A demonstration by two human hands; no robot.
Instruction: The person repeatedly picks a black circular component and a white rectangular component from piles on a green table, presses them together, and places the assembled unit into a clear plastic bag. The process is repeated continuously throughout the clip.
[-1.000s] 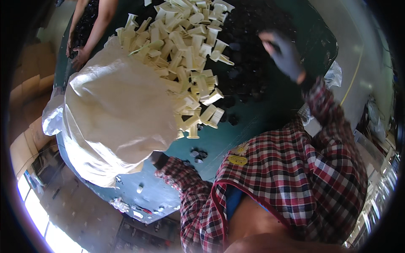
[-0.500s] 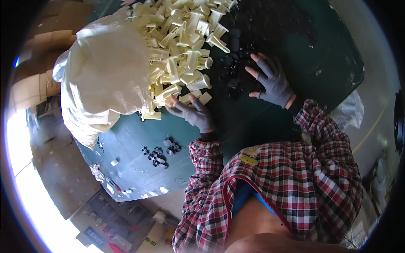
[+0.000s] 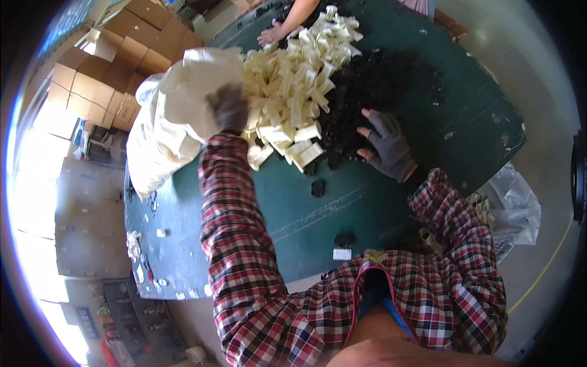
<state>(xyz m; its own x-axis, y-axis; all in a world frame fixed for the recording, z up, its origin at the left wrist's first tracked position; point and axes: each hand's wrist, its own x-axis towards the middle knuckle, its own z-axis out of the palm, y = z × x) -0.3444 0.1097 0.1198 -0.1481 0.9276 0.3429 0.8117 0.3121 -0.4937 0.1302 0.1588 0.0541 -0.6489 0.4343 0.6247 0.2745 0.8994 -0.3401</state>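
My left hand [image 3: 231, 109], in a grey fingerless glove, is at the edge of a large white sack [image 3: 180, 101], beside a heap of cream plastic parts [image 3: 293, 92]. Motion smears its fingers, so I cannot tell whether it grips the sack. Over the near right side of a pile of small black parts [image 3: 373, 76] rests my right hand [image 3: 388, 147], gloved the same way, its fingers apart and holding nothing. The cream parts have flat flanges and short tubular bodies. Some black parts lie under and among them.
Across the dark green table [image 3: 306, 214], another person's hand [image 3: 271, 35] is by the heap's far side. Single black parts [image 3: 317, 188] lie nearer me, and a small white label [image 3: 342, 254] sits by the near edge. Cardboard boxes [image 3: 92, 92] are stacked left; a clear plastic bag [image 3: 513, 208] is right.
My left hand has moved from the heap's near edge up and left to the sack. The view has shifted, bringing another person's arm into sight. My right hand stays by the black parts.
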